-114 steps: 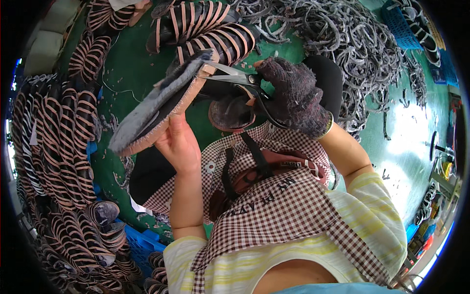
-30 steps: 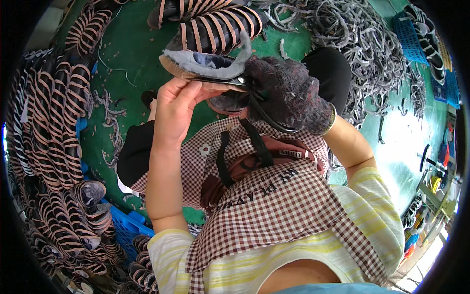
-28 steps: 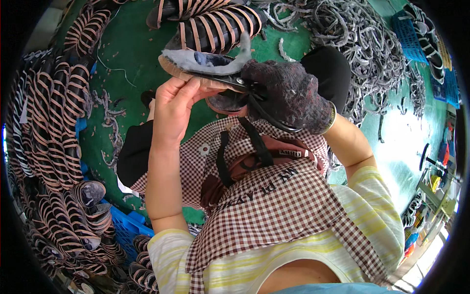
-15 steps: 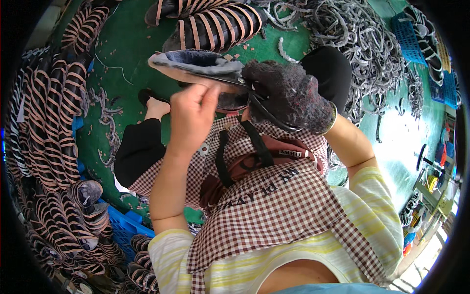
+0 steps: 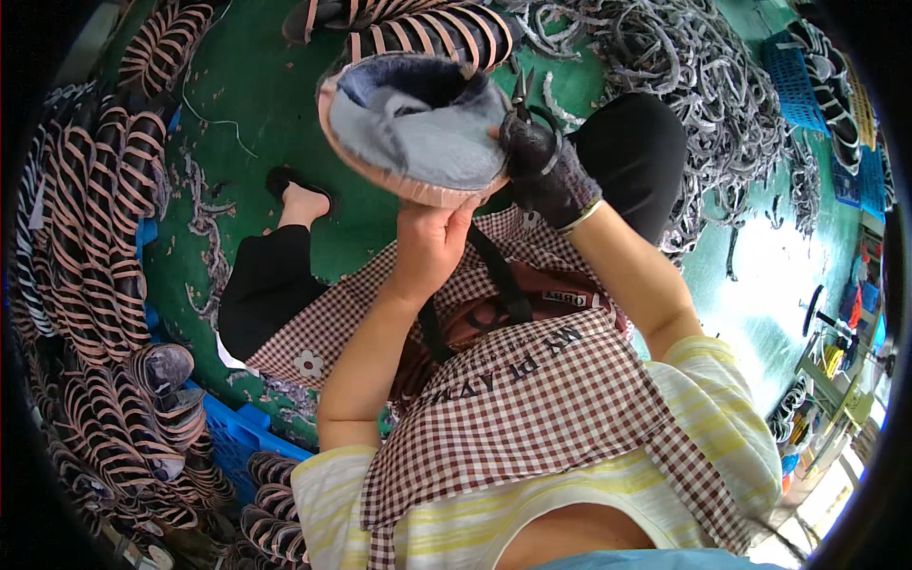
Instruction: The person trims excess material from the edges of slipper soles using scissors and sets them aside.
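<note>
A fleece-lined shoe upper [image 5: 418, 152] with a grey furry inside and a tan rim is held up in front of my lap, its inside facing up toward me. My left hand [image 5: 432, 247] pinches its near edge from below; some of those fingers are hidden under it. My right hand [image 5: 551, 176], in a dark, lint-covered glove, is closed around black-handled scissors [image 5: 522, 87]. Their blades point away from me, beside the upper's right end. A fingertip of this hand touches the lining at that end.
Stacked tan-edged uppers [image 5: 81, 218] fill the left side, with a blue basket [image 5: 228, 432] below. More stacked uppers [image 5: 432, 38] lie ahead on the green floor [image 5: 247, 95]. A heap of grey fleece strips [image 5: 655, 85] stands at far right, near a blue crate [image 5: 796, 85].
The upper has been tipped from nearly edge-on so its lining now faces me. My left hand has moved right and nearer. The right hand has turned, and the scissor blades now point away.
</note>
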